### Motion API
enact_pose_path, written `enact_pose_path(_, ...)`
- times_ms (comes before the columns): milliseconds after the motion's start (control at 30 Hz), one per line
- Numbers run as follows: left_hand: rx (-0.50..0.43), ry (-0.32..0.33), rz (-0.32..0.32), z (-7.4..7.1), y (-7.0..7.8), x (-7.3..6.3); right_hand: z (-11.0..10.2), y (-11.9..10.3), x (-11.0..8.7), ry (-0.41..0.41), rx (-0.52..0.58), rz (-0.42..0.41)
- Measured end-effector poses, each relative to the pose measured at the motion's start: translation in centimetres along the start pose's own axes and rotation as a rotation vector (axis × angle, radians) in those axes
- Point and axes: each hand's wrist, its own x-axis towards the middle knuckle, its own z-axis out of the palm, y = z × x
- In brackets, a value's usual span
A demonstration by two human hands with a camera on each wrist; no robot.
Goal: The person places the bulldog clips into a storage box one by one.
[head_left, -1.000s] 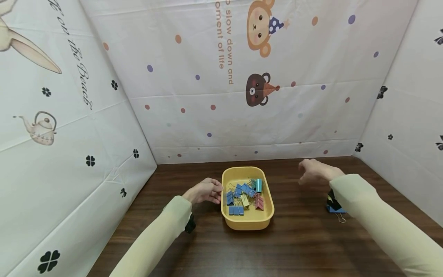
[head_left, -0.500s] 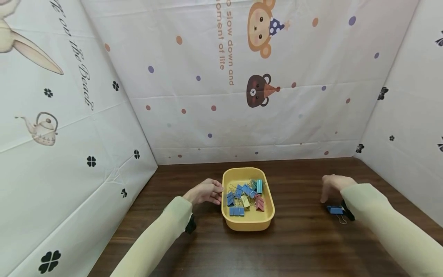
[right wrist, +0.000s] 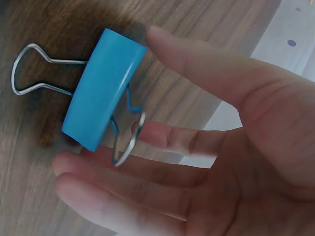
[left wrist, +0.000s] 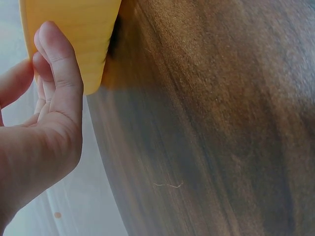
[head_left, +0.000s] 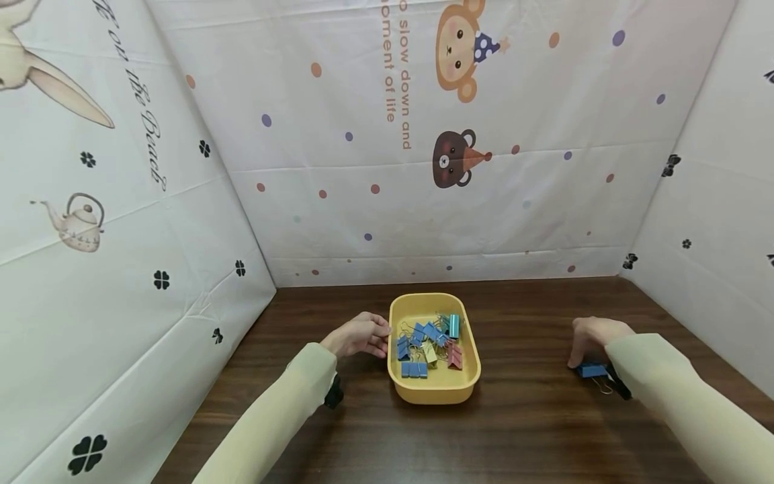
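Note:
In the head view, my right hand (head_left: pixel 598 333) reaches down over a blue binder clip (head_left: pixel 592 370) lying on the table at the right. Close up in the right wrist view, the clip (right wrist: pixel 104 89) shows a glossy blue body and two silver wire handles. The right thumb lies near one end of it and the spread fingers near the other, not closed round it. My left hand (head_left: pixel 359 334) holds the left rim of a yellow plastic box (head_left: pixel 438 396); in the left wrist view, its fingers lie along the outer wall, thumb at the rim.
Inside the box lie several binder clips, among them a pink one (head_left: pixel 454 355), a yellow one (head_left: pixel 429 353) and a teal one (head_left: pixel 454 326). Printed white cloth walls (head_left: pixel 338 215) enclose the dark wooden table (head_left: pixel 447 444) at the back and both sides.
My right hand has moved right, towards me and down onto the blue binder clip. The left hand and the box stay in place.

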Motion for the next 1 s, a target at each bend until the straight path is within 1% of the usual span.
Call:
enact_pose_path(233, 0.004, 0.009, 0.001, 0.1, 0.1, -0.2, 0.3, 0.2, -0.1, -0.037, -0.001, -0.027)
enact_pose_path(300, 0.006, 0.009, 0.006, 0.1, 0.1, -0.2, 0.3, 0.2, -0.2, -0.036, -0.003, -0.033)
enact_pose_path(433, 0.006, 0.009, 0.005, 0.1, 0.0, -0.2, 0.2, 0.1, -0.4, -0.047, 0.058, -0.048)
enact_pose_path(533, 0.007, 0.013, 0.004, 0.1, 0.0, -0.2, 0.3, -0.1, -0.4, -0.046, 0.076, -0.052)
enact_pose_path(800, 0.011, 0.023, 0.002, 0.3, 0.0, -0.3, -0.2, -1.7, -0.1, -0.011, 0.015, -0.075)
enact_pose_path(1000, 0.011, 0.019, 0.008, 0.2, 0.1, -0.3, -1.1, -3.3, -0.1, -0.001, 0.022, -0.106)
